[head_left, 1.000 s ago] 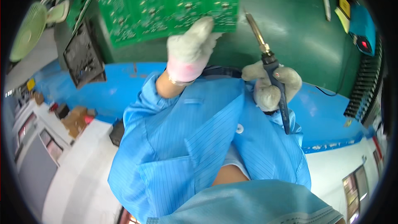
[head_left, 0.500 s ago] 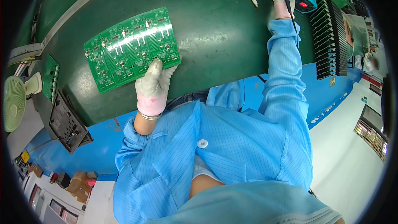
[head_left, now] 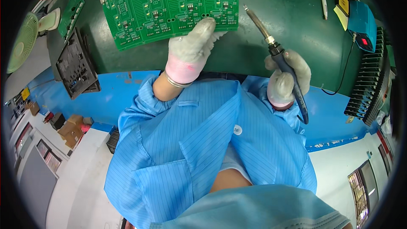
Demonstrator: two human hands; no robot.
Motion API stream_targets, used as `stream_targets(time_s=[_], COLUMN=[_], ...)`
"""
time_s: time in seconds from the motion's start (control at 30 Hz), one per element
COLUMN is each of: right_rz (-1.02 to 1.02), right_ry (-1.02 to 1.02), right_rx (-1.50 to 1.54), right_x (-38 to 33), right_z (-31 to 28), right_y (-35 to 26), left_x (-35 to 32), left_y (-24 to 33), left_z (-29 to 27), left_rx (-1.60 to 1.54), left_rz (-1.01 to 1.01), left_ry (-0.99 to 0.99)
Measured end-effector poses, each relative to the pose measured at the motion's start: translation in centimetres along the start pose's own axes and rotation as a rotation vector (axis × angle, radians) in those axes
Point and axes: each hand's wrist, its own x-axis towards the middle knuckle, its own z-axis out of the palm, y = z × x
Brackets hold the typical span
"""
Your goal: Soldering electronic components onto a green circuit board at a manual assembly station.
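Observation:
My left hand (head_left: 190,48), in a pale glove with a pink cuff, grips the near edge of a green circuit board panel (head_left: 152,6), thumb on top. Rows of small components cover the panel, which is cut off by the top of the view. My right hand (head_left: 290,76), gloved too, is wrapped round the dark handle of a soldering iron (head_left: 277,51). The iron's metal tip points up and left and stands just off the panel's right edge, apart from it.
Far right on the green bench (head_left: 292,17) stands a blue soldering station (head_left: 361,25) with a red switch. A black slotted rack (head_left: 369,80) lies beyond it. A white pen-like stick (head_left: 323,0) lies farther back. At left are a dark tray (head_left: 76,65), another green board (head_left: 70,17) and a fan (head_left: 24,42).
My right hand has come back from the soldering station toward the panel, bringing the soldering iron. The head view has shifted, and the panel now appears higher and farther right, still in my left hand.

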Motion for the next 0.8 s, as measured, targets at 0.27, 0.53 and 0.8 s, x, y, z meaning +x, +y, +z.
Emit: stream_targets(time_s=[0.27,0.53,0.8], right_rz=[0.001,-0.113,-0.141], right_ry=[-0.092,-0.244,-0.217], right_rx=[-0.015,0.014,-0.037], right_x=[-0.4,0.7,0.7], right_z=[0.7,-0.5,-0.1], right_y=[-0.3,0.6,0.1], left_x=[-0.4,-0.6,-0.5], left_y=[0.3,0.5,0.5], left_z=[0.7,-0.2,-0.4], left_rx=[-0.116,-0.094,-0.118], left_rz=[0.039,0.020,0.004], left_ry=[-0.042,-0.092,-0.128])
